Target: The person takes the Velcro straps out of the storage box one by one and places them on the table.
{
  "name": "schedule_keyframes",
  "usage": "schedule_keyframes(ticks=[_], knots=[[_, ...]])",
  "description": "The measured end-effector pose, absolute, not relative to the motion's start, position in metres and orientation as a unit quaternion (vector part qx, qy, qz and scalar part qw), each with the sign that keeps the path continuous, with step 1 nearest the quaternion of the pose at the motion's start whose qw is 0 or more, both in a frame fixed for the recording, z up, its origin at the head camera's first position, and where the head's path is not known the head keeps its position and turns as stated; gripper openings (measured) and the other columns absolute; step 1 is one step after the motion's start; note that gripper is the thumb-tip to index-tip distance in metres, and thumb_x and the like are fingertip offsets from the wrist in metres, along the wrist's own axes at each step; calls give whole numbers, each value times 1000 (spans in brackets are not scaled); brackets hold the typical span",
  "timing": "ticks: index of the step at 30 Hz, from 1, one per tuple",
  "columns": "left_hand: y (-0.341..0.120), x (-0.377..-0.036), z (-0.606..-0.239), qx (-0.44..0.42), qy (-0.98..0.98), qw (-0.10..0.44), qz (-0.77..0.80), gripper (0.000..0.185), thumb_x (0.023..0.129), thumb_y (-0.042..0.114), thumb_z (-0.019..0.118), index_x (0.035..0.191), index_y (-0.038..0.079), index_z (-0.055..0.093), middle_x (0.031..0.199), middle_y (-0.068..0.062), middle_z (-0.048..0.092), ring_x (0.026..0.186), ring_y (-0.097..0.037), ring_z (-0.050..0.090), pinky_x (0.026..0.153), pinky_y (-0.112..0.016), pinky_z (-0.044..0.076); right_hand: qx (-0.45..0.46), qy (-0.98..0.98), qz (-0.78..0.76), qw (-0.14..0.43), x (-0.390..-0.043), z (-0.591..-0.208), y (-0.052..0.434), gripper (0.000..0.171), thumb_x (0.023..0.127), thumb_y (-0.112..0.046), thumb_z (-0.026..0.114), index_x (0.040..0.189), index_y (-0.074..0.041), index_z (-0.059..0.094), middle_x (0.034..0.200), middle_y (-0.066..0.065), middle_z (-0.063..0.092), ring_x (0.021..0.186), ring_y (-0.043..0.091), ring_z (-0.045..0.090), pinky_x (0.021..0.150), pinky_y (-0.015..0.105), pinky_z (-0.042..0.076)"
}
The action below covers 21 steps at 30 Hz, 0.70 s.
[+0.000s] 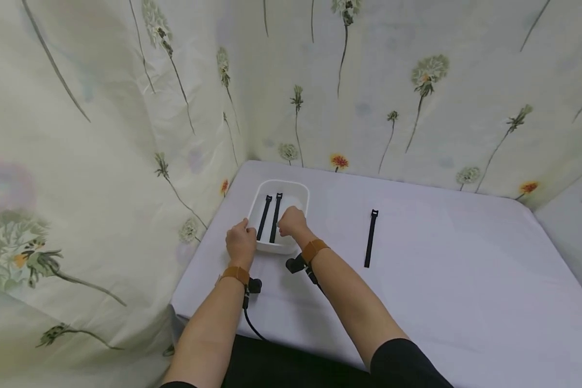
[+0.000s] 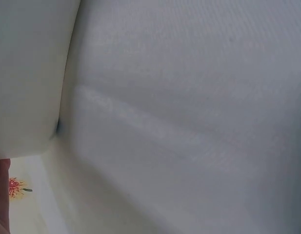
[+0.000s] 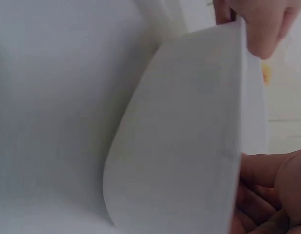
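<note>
A white plastic bin (image 1: 303, 195) stands near the table's left edge. Inside it two black cable straps, a left one (image 1: 264, 218) and a right one (image 1: 276, 218), lie side by side, slotted heads away from me. My left hand (image 1: 241, 242) grips the bin's near left rim; in the right wrist view this hand (image 3: 262, 22) pinches the wall. Over the bin's right half is my right hand (image 1: 293, 222), its fingers curled and their tips right at the right strap. I cannot tell whether they pinch it. The right wrist view shows this hand (image 3: 272, 190) partly behind the rim.
A third black strap (image 1: 371, 238) lies on the white-covered table (image 1: 446, 280), right of the bin. Flower-printed fabric (image 1: 368, 97) hangs behind the table and along its left side. A cable (image 1: 253, 327) trails from the left wrist camera.
</note>
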<state>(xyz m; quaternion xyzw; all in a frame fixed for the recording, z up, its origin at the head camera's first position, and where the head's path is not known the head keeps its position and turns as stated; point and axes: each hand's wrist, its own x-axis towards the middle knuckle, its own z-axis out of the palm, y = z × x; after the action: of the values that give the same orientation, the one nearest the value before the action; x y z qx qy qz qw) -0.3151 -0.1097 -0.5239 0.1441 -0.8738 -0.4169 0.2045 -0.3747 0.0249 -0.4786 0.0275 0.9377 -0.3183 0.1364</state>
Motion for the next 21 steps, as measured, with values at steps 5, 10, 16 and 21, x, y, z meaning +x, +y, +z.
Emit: schedule_keyframes(ticks=[5, 10, 16, 21], knots=[[-109, -316, -526, 145, -874, 208, -414, 34, 91, 2, 62, 124, -3, 68, 121, -20, 70, 83, -25, 72, 69, -39, 61, 41, 953, -271, 131, -373, -483, 15, 15, 93, -14, 68, 90, 2, 70, 77, 10, 73, 63, 15, 69, 51, 19, 48], [-110, -315, -525, 148, -872, 219, -412, 34, 89, 2, 62, 122, -3, 69, 119, -20, 71, 75, -23, 67, 63, -38, 59, 43, 956, -255, 137, -369, -483, 9, 13, 90, -11, 69, 85, 0, 67, 70, 8, 64, 54, 15, 54, 46, 22, 41], [-109, -316, -528, 141, -873, 219, -413, 33, 89, 1, 62, 121, -4, 69, 117, -20, 71, 68, -20, 61, 56, -33, 54, 45, 949, -270, 155, -364, -491, 8, 8, 91, -4, 62, 84, 0, 63, 67, 7, 55, 54, 17, 50, 45, 24, 40], [-109, -318, -529, 142, -874, 236, -401, 32, 88, 1, 63, 119, -4, 70, 115, -20, 72, 67, -19, 61, 57, -34, 55, 42, 948, -283, 139, -364, -496, 6, 11, 88, -9, 68, 83, 0, 66, 68, 9, 62, 55, 18, 55, 47, 25, 43]])
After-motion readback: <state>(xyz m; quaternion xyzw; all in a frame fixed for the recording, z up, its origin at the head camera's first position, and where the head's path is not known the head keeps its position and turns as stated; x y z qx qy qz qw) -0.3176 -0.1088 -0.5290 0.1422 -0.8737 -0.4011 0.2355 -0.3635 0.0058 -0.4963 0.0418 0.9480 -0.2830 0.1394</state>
